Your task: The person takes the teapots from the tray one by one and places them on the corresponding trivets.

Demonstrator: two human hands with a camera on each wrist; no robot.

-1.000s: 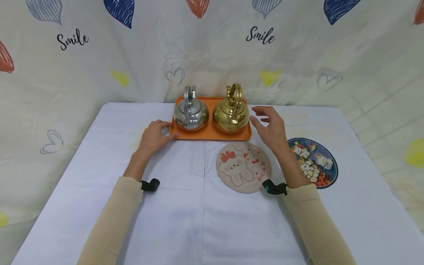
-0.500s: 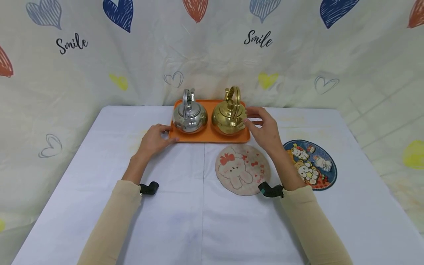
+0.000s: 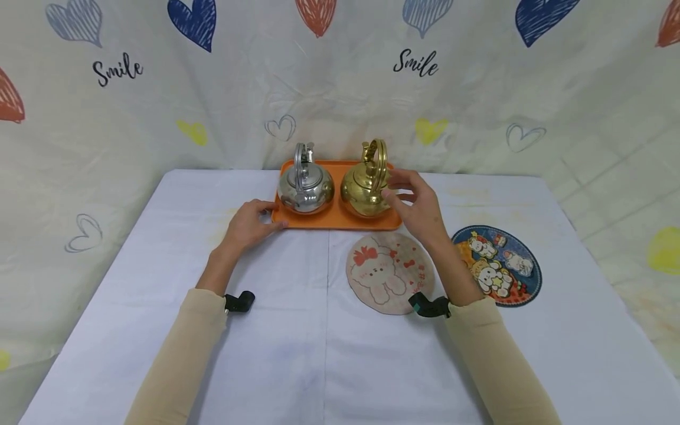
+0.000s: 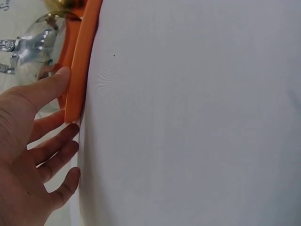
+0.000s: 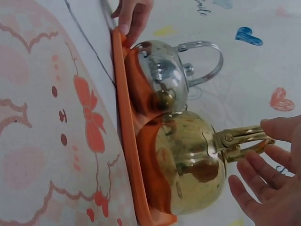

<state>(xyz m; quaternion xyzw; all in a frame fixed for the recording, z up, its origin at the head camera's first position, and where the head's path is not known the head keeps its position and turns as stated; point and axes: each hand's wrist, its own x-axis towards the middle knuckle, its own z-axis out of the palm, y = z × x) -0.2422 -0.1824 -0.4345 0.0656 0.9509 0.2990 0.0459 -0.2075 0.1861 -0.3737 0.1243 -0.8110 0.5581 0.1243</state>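
okay, from afar my left hand [image 3: 247,226] pinches the orange tray [image 3: 319,222]; beside the spread fingers of my right hand [image 3: 424,211], the gold kettle [image 3: 359,193] could tip if nudged sideways.

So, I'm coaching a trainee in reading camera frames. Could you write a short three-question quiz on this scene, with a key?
1. Multiple choice: which thing is the right hand closest to?
A) silver kettle
B) gold kettle
C) blue mat

2. True or false: the silver kettle stands on the beige mat.

3. Short answer: what does the left hand hold, and where on it?

Key
1: B.
2: False; the silver kettle stands on the tray.
3: The tray, by its near left corner.
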